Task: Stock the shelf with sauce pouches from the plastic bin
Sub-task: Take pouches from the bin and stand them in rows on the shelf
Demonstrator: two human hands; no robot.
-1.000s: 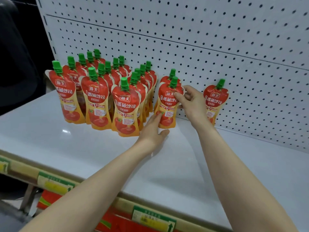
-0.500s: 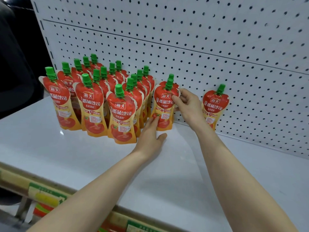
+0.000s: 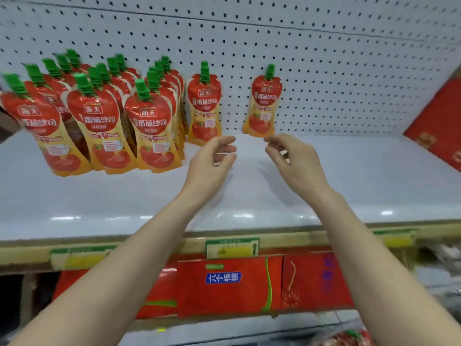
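Note:
Several red-and-yellow tomato sauce pouches with green caps stand in rows on the white shelf at the left; the front one is nearest me. A short row of pouches stands to their right, and a single pouch leans against the pegboard further right. My left hand hovers over the shelf just below the short row, fingers loosely curled, holding nothing. My right hand hovers below the single pouch, fingers apart and empty. The plastic bin is not in view.
A white pegboard back wall rises behind the shelf. A red box stands at the shelf's right end. Price tags line the shelf's front edge. Red boxes sit on the lower shelf.
Both hands let go of the pouch in the short row and drew back toward me, now empty. The view has tilted down, showing the shelf edge and lower shelf.

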